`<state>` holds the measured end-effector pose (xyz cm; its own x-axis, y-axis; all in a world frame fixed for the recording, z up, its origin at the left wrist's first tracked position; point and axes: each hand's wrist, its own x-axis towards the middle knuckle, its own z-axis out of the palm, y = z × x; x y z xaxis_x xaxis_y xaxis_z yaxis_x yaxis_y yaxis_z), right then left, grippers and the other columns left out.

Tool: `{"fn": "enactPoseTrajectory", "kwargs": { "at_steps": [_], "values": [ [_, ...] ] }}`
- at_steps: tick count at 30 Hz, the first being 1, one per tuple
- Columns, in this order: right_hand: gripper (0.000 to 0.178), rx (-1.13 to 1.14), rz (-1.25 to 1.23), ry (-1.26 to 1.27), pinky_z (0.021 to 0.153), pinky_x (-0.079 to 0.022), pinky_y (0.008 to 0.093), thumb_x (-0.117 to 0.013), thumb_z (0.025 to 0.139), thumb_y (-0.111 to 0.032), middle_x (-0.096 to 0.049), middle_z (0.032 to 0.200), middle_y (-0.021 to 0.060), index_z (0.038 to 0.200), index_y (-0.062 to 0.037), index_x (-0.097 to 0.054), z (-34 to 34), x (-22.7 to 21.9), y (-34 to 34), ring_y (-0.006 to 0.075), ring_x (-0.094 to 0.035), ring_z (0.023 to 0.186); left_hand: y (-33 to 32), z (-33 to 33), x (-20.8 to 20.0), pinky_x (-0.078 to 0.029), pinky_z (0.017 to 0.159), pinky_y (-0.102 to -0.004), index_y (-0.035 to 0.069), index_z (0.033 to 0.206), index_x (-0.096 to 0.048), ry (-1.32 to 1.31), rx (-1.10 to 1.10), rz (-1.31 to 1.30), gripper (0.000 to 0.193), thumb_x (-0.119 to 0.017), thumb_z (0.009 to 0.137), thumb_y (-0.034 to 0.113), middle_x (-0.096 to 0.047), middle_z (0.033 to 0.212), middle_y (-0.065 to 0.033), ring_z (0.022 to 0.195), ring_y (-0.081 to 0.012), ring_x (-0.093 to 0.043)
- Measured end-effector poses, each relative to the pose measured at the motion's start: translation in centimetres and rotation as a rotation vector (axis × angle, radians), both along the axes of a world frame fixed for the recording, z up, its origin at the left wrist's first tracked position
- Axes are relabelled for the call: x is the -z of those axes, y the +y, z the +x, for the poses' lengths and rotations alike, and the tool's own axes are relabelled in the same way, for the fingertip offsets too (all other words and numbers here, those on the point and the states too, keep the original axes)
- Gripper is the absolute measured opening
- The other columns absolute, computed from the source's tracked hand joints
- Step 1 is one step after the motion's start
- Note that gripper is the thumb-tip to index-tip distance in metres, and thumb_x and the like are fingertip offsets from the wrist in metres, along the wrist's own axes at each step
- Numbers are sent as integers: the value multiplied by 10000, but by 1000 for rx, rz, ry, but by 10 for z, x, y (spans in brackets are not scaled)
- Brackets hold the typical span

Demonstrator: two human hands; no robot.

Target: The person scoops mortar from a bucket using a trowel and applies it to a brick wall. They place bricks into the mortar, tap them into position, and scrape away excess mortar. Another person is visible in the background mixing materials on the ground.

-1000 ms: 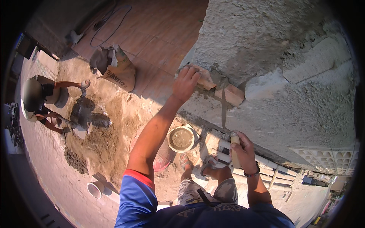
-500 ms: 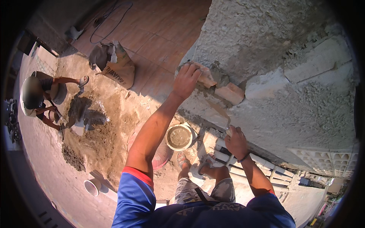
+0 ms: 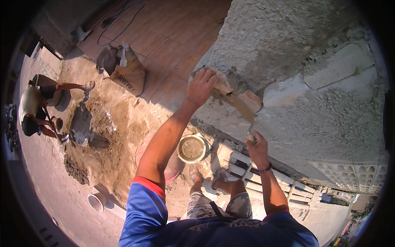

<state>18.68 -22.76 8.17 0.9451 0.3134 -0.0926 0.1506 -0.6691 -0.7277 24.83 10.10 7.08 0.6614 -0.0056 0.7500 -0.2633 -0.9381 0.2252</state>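
My left hand (image 3: pixel 200 87) is closed over the left end of a reddish brick (image 3: pixel 223 83) at the corner of the rough cement wall. In my right hand (image 3: pixel 257 151) is a trowel, gripped by its handle (image 3: pixel 250 138). Its mortar-coloured blade (image 3: pixel 242 108) lies against the front of the bricks, just right of my left hand. A second brick piece (image 3: pixel 252 100) sits to the right of the first, partly behind the blade. Grey mortar (image 3: pixel 235 80) shows behind and between the two pieces.
By my feet stands a round bucket (image 3: pixel 191 148) of wet mortar. A torn cement bag (image 3: pixel 131 74) rests beside the tiled floor (image 3: pixel 164 49). At left a person (image 3: pixel 39 107) bends with a tool over a mortar pile (image 3: pixel 96 127). Another bucket (image 3: pixel 97 202) stands lower left.
The trowel blade has moved up and against the second brick piece, its handle turning more upright. My left hand stays on the brick. The person at left has shifted the tool lower.
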Motion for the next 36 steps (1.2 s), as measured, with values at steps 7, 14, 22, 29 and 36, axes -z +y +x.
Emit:
{"fn": "enactPoseTrajectory", "kwargs": {
  "at_steps": [7,14,22,29,36],
  "values": [
    [455,2,56,47,884,-473,414,-644,804,-93,-603,1086,260,1214,79,-547,-33,-72,-5,391,-609,975,-1,-3,-4,-442,946,-392,80,955,-572,4,-4,22,207,-574,749,79,-563,1064,-90,1089,-300,-522],
    [451,-190,-196,-182,805,-474,440,-612,826,-74,-553,1022,232,1249,53,-518,-25,-111,-12,412,-579,921,1,-4,-8,-450,914,-415,65,966,-567,14,16,36,225,-645,755,55,-558,1069,-92,1090,-323,-514],
    [440,-214,-183,-222,799,-468,450,-606,836,-66,-547,1041,220,1253,51,-526,-11,-120,17,413,-575,901,2,-7,-9,-436,940,-426,92,987,-578,25,-71,36,218,-608,771,102,-544,1136,-90,1134,-328,-499],
    [432,-178,-92,-138,783,-467,439,-618,820,-69,-561,983,231,1227,58,-544,-22,-102,7,399,-586,904,19,-35,4,-389,937,-471,83,1128,-572,-12,-319,-273,375,-680,769,97,-526,1167,-117,1084,-385,-490],
    [440,-329,-278,76,809,-501,410,-655,798,-126,-634,1030,234,1194,49,-575,-81,8,-83,338,-634,926,-32,-208,223,-447,868,-472,66,1116,-589,817,-810,-1101,404,-754,763,175,-657,1039,-168,1010,-368,-612]
  ]
}}
